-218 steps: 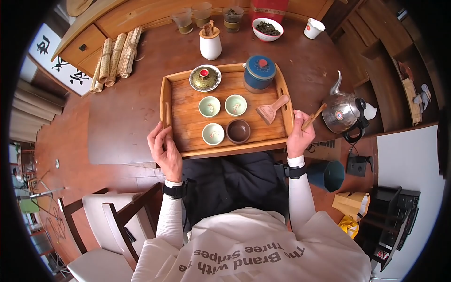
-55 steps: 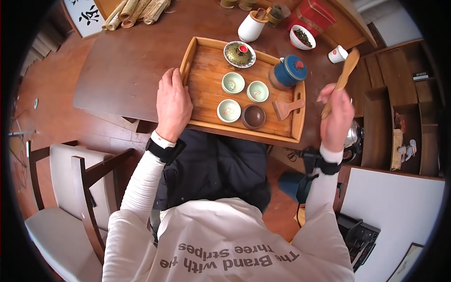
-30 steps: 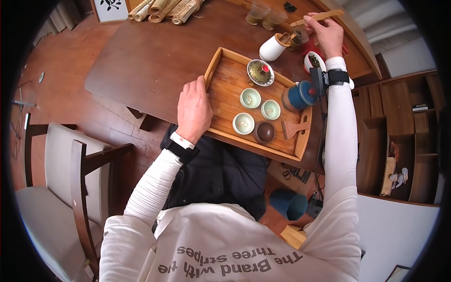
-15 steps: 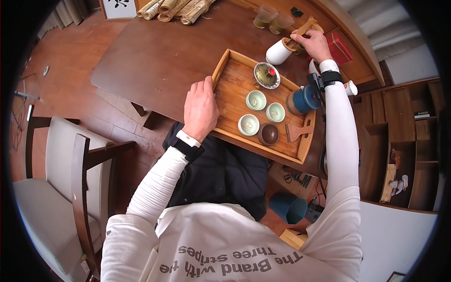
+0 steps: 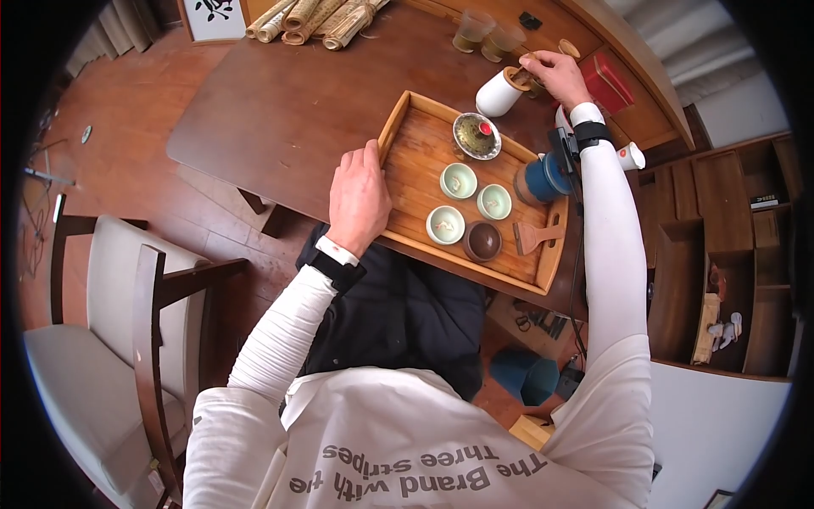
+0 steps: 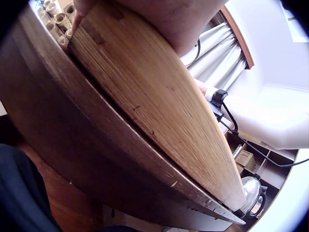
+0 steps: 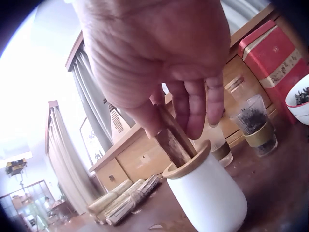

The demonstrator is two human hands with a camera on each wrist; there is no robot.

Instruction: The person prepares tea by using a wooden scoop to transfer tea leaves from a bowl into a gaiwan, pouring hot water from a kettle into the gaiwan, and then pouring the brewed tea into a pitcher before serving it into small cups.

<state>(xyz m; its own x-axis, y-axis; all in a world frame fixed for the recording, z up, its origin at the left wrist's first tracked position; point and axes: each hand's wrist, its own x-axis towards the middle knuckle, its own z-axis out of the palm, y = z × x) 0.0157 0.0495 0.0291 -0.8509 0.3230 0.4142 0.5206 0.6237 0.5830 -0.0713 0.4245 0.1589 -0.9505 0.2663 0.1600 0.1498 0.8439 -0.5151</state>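
My right hand point(image 5: 560, 78) reaches to the back of the table, over a white jar point(image 5: 497, 95) with a wooden rim. Its thumb and fingers pinch the upper end of a flat wooden tea tool point(image 7: 177, 126), whose lower part is hidden inside the jar. A rough brown wooden piece point(image 7: 173, 147) stands beside it there. My left hand point(image 5: 360, 199) rests on the left side of the wooden tray point(image 5: 415, 140), fingers fairly straight. On the tray are a lidded patterned bowl point(image 5: 476, 136), several small cups point(image 5: 458, 181), a blue canister point(image 5: 543, 178) and a wooden brush point(image 5: 536, 237).
Rolled bamboo scrolls point(image 5: 326, 21) lie at the back left. Glass cups point(image 5: 473, 30) and a red box point(image 5: 607, 82) stand behind the jar; a bowl of tea leaves point(image 7: 300, 104) is beside the box. A kettle point(image 6: 252, 193) stands beyond the tray. A chair point(image 5: 127, 280) is at left.
My right hand has carried the wooden tool from beside the tray to the jar and lowered it in. My left hand has gone from gripping the tray to resting on its side.
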